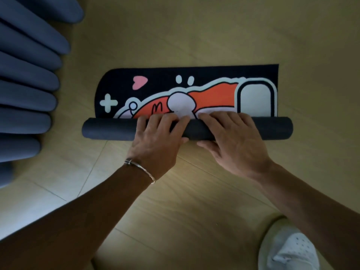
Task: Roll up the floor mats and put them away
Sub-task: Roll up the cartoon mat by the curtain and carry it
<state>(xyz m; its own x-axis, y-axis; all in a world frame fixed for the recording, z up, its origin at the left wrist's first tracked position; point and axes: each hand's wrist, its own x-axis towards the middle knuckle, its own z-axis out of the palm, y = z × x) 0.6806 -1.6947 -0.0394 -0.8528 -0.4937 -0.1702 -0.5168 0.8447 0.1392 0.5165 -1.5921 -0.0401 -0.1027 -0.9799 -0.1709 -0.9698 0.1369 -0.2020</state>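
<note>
Floor mat lies on a pale wood-look plank floor, seams running diagonally across the boards. Mat is partly rolled: dark grey roll sits along the near edge, stretching left to right, with the flat printed part beyond it, away from the person. Print is navy with a pink heart, white plus sign, orange and white cartoon shapes, black-outlined white arch at right. Far left corner of the mat is rounded, far right corner square.

Left hand and right hand both rest on top of the roll near its middle, side by side, nearly touching. Fingers are spread and curled over the far side of the roll, tips touching the printed face, thumbs tucked at the near side. Both hands grasp the roll, palms down. Thin silver bracelet on the left wrist. Forearms bare.

Blue-grey curtain folds hang at the left edge, hems reaching the floor, just beside the mat's left end but not touching. White perforated slipper at bottom right on the floor, well apart from the mat. Lighting is dim, brighter patch on the floor between the arms
</note>
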